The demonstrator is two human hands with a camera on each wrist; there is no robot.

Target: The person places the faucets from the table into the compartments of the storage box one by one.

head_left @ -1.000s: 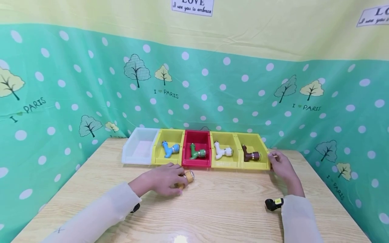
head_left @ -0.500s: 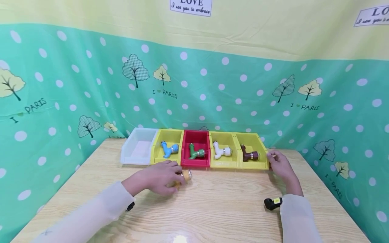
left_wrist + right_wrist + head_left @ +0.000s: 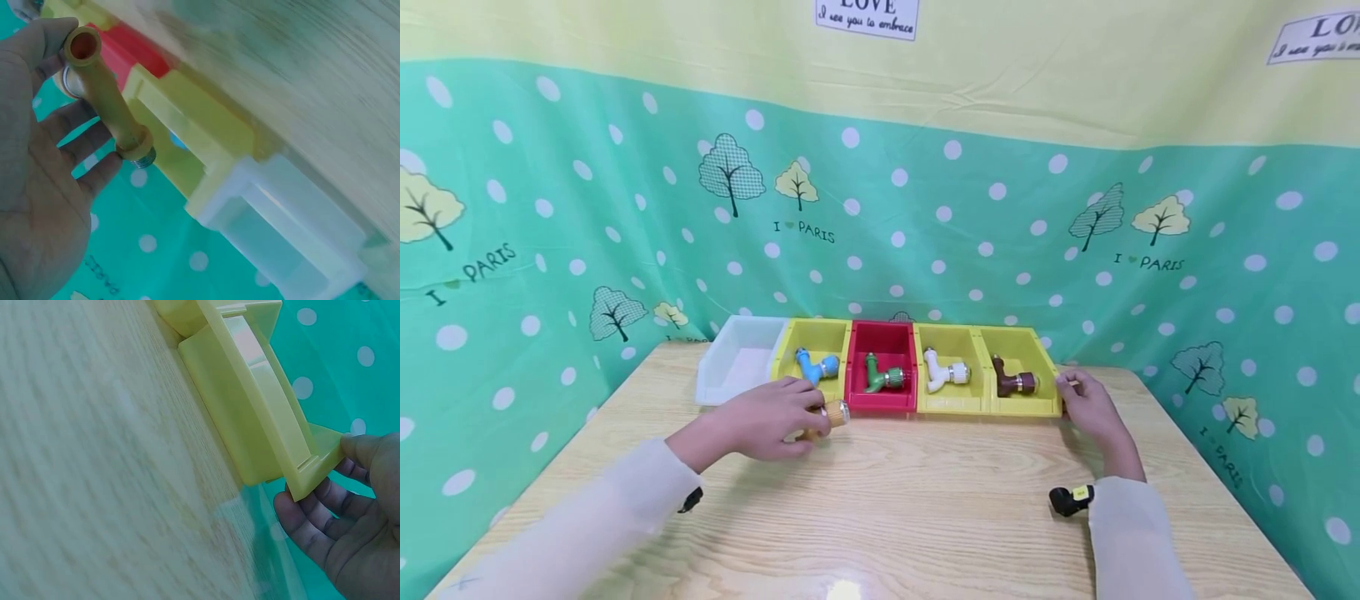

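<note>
My left hand (image 3: 769,419) holds a yellow-orange tap (image 3: 836,413) in front of the bins. In the left wrist view this tap (image 3: 111,100) shows its round spout opening and its threaded metal end, with thumb and fingers around its knob side. At the far right end of the row, my right hand (image 3: 1092,410) grips the side edge of the last yellow bin (image 3: 1030,407). Thumb on top and fingers underneath show in the right wrist view, pinching the bin's corner (image 3: 315,472). A brown tap (image 3: 1015,382) lies inside that bin.
Leftward along the row come a yellow bin with a white tap (image 3: 947,372), a red bin (image 3: 880,407) with a green tap (image 3: 886,377), another yellow bin with a blue tap (image 3: 820,365), and a translucent white bin (image 3: 718,387). A polka-dot curtain (image 3: 925,225) hangs behind the wooden table (image 3: 925,517).
My left hand has moved left with the yellow-orange tap, from in front of the red bin toward the white one. The right hand has kept its grip on the bin edge.
</note>
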